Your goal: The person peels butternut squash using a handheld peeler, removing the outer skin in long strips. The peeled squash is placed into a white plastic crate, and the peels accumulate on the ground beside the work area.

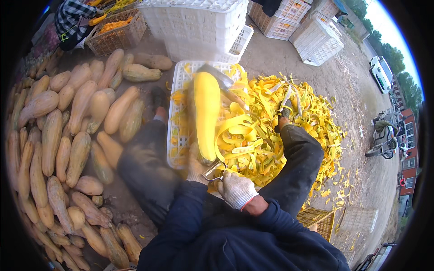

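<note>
A long peeled yellow squash (pixel 206 111) points away from me, its near end in my gloved left hand (pixel 196 166). My right hand (pixel 235 189), in a knitted work glove with a white cuff, grips a metal peeler (pixel 214 170). The peeler is close to the near end of the squash, and a ribbon of peel (pixel 222 135) curls up beside it. Beneath the squash, a white plastic crate (pixel 172 135) stands between my legs. What looks like a broad blade (pixel 215 76) lies across its far part, partly hidden by the squash. Part of my left hand is blurred.
Unpeeled squashes (pixel 79 105) are piled on the ground to my left. A large heap of yellow peelings (pixel 305 108) spreads to the right. White crates (pixel 193 30) are stacked ahead. A person in a checked shirt (pixel 73 18) sits beside a brown crate (pixel 117 37). A motorcycle (pixel 385 139) stands far right.
</note>
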`<state>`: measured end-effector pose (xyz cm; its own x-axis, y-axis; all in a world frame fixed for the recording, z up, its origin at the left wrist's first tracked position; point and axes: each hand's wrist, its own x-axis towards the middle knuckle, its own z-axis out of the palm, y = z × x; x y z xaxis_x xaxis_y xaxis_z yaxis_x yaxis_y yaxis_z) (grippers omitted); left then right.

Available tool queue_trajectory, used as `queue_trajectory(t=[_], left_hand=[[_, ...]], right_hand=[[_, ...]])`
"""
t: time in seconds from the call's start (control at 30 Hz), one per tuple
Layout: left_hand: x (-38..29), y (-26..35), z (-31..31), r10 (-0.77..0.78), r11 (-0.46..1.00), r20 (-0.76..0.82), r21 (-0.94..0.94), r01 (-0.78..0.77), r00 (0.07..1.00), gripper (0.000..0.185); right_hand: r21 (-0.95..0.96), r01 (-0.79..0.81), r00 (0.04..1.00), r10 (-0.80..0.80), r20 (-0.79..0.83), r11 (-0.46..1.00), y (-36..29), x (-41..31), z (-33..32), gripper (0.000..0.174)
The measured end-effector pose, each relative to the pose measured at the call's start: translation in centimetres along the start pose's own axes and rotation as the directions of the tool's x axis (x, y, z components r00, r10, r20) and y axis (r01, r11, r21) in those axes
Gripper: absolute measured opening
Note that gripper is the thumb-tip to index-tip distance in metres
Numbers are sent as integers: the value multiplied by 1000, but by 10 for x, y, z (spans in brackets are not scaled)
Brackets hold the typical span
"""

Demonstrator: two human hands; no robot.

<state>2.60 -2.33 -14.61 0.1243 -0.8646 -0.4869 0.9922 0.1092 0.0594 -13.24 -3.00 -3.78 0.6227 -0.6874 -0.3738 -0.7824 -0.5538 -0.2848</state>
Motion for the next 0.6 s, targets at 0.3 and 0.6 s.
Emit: queue_trajectory(t=[0.3, 0.6], left_hand=[[-10, 3, 7, 139, 980, -151, 163, -114, 979, 51], [7, 0, -4, 173, 976, -91, 149, -159, 981, 59]], right_hand=[[126, 33, 988, -13, -157, 991, 40, 310, -154, 37], [37, 93, 908, -69, -413, 995, 23, 183, -64, 35]])
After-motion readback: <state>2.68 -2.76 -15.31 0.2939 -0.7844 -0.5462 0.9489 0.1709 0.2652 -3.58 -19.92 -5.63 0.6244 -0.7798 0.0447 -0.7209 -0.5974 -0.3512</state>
